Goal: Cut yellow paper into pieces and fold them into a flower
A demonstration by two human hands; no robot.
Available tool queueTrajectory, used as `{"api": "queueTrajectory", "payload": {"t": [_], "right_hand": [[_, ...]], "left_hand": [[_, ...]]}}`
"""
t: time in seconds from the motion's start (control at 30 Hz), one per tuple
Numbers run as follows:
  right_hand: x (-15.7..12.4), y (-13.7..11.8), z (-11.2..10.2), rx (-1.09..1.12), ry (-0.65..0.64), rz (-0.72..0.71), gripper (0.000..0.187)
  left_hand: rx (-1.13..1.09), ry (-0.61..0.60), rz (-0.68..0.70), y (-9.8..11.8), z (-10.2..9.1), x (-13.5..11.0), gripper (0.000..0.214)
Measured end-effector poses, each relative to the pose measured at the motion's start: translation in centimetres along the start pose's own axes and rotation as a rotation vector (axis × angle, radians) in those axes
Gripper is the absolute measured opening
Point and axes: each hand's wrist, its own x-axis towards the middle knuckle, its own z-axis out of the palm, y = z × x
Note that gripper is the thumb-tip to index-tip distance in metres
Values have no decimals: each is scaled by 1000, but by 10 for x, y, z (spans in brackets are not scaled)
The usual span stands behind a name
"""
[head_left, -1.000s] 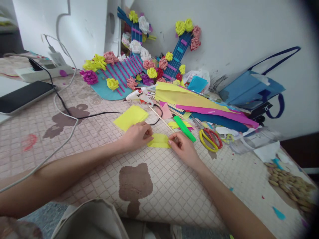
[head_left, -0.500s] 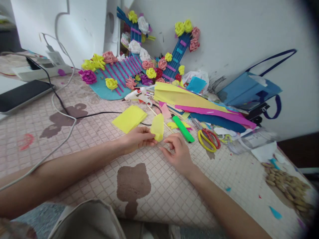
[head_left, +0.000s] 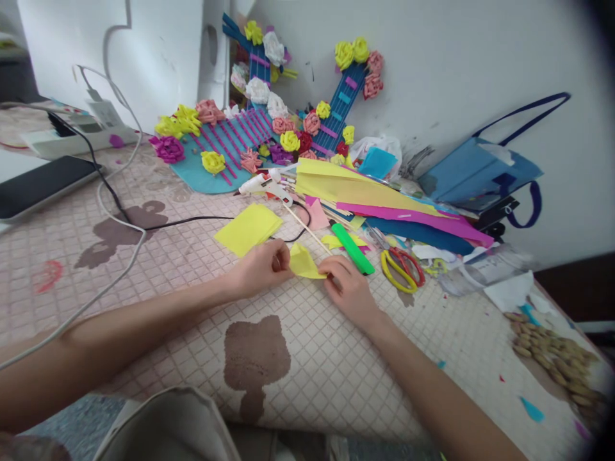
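Note:
Between my two hands a small piece of yellow crepe paper [head_left: 303, 262] is stretched, its two ends pinched. My left hand [head_left: 262, 267] grips its left end with thumb and forefinger. At the right end, the fingertips of my right hand [head_left: 350, 285] close on the paper's tip. Just behind my left hand lies a stack of yellow paper squares [head_left: 248, 228]. A thin wooden stick [head_left: 310, 232] slants down toward my right hand. Right of it are a green box cutter [head_left: 352, 248] and scissors [head_left: 400, 271] with yellow and red handles.
A white glue gun [head_left: 266, 184] lies behind the paper squares. Paper guitars with crepe flowers [head_left: 211, 162] lean at the back. Folded crepe sheets [head_left: 365, 189], a blue bag [head_left: 480, 173] and a pile of peanuts [head_left: 552, 358] are rightward. A white cable [head_left: 120, 262] crosses the left side.
My right hand, apart from the paper before, now pinches its tip. The paper has turned from upright to lying sideways between my hands.

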Motion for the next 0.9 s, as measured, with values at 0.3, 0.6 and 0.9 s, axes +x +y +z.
{"api": "queueTrajectory", "payload": {"t": [0.3, 0.6, 0.9], "right_hand": [[4, 12, -7, 131, 4, 39, 19], [0, 7, -10, -147, -60, 46, 24], [-2, 8, -14, -89, -265, -20, 8]], "left_hand": [[518, 163, 448, -14, -10, 14, 16], [828, 93, 511, -4, -7, 2, 15], [718, 62, 447, -5, -5, -2, 8]]}}
